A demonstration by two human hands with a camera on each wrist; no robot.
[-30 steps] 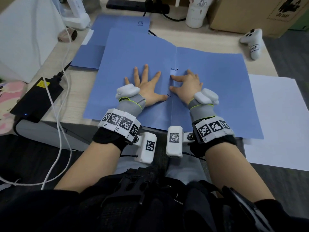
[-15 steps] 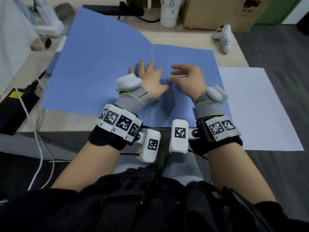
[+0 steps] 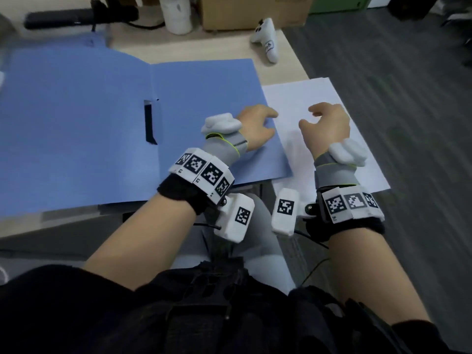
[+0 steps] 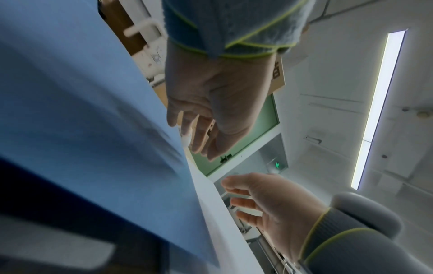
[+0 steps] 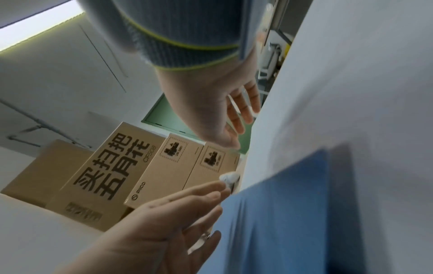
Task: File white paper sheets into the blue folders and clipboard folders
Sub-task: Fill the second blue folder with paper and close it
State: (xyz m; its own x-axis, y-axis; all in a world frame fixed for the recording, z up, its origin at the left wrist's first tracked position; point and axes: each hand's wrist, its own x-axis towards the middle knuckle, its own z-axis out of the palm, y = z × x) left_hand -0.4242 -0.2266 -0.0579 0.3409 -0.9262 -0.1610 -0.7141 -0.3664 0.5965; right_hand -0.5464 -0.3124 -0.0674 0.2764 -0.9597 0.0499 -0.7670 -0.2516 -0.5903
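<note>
An open blue folder [image 3: 89, 118] lies flat on the desk, with a dark pocket slit near its fold. A white paper sheet [image 3: 301, 98] lies just right of it, partly tucked under the folder's right edge. My left hand [image 3: 259, 122] hovers over that right edge with loosely curled fingers and holds nothing. My right hand [image 3: 323, 120] is above the white paper, relaxed and empty. In the right wrist view the right hand's fingertips [image 5: 251, 109] sit close against the paper [image 5: 351, 74]. The left wrist view shows the left hand [image 4: 211, 115] beside the folder [image 4: 70, 92].
A white controller [image 3: 267, 39] lies at the desk's back right corner. A cardboard box [image 3: 255, 11], a white cup [image 3: 176, 14] and a black power strip [image 3: 76, 16] line the back. The paper overhangs the desk's right side above grey floor [image 3: 396, 72].
Both hands have moved right, from pressing the folder near its fold to its right edge and the white paper. The head view swung right with them.
</note>
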